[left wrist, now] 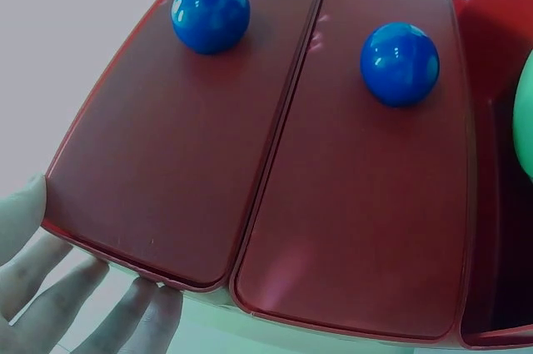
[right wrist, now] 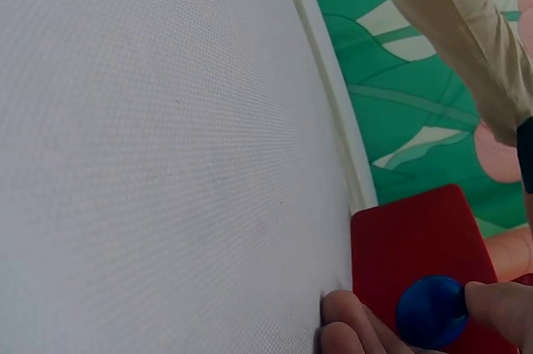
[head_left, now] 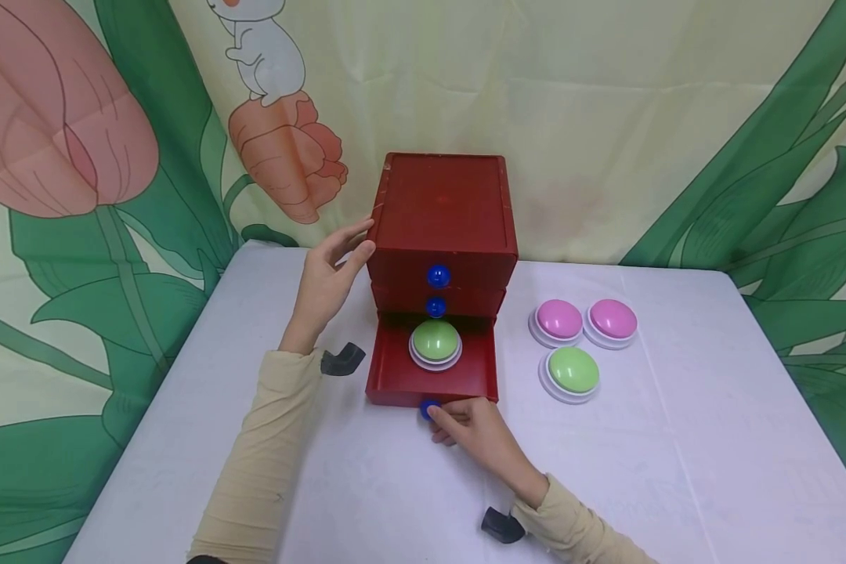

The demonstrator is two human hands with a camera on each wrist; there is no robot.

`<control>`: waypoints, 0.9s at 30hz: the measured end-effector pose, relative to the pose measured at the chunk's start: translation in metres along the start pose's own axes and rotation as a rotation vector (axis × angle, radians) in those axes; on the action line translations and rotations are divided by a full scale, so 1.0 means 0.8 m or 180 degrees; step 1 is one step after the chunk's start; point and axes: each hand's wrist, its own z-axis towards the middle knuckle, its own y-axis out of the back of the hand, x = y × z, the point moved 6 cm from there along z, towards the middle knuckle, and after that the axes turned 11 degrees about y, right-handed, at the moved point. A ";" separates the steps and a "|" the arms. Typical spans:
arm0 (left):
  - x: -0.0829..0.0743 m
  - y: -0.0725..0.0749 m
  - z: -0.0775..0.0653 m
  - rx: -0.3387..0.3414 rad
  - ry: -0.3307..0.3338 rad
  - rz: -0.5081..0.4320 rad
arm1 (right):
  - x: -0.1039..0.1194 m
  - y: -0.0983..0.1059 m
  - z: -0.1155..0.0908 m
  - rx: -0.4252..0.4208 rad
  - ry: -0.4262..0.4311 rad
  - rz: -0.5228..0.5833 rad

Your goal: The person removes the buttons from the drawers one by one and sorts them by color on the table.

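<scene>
A red three-drawer cabinet (head_left: 442,204) stands at the back of the table, its bottom drawer (head_left: 391,380) pulled out. Inside that drawer sits a green dome push button (head_left: 435,341) on a white base. My right hand (head_left: 482,439) pinches the bottom drawer's blue knob (right wrist: 430,312) between thumb and fingers. Against the cabinet's left side, near the top, rests my left hand (head_left: 327,278) with its fingers extended. The left wrist view shows the fingertips (left wrist: 158,312) at the edge of the top drawer front (left wrist: 158,137). Both upper drawers are closed, each with a blue knob (left wrist: 400,64).
To the right of the cabinet, two pink push buttons (head_left: 560,319) stand side by side, with another green push button (head_left: 573,370) in front of them. A printed cloth (head_left: 571,157) hangs behind the white table (head_left: 641,470).
</scene>
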 end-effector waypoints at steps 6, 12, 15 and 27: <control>0.001 0.000 0.000 0.0018 0.0004 -0.0049 | -0.002 0.001 -0.003 0.0080 -0.0053 -0.0106; 0.000 0.000 0.000 -0.0001 0.0000 -0.0018 | 0.009 0.010 -0.005 0.0081 0.0016 -0.0270; -0.001 0.000 -0.001 -0.0003 0.0003 -0.0015 | 0.018 0.018 -0.006 0.0024 0.0063 -0.0374; 0.001 0.000 0.000 -0.0001 0.0012 0.0019 | 0.046 0.033 -0.002 0.0081 0.0219 -0.0440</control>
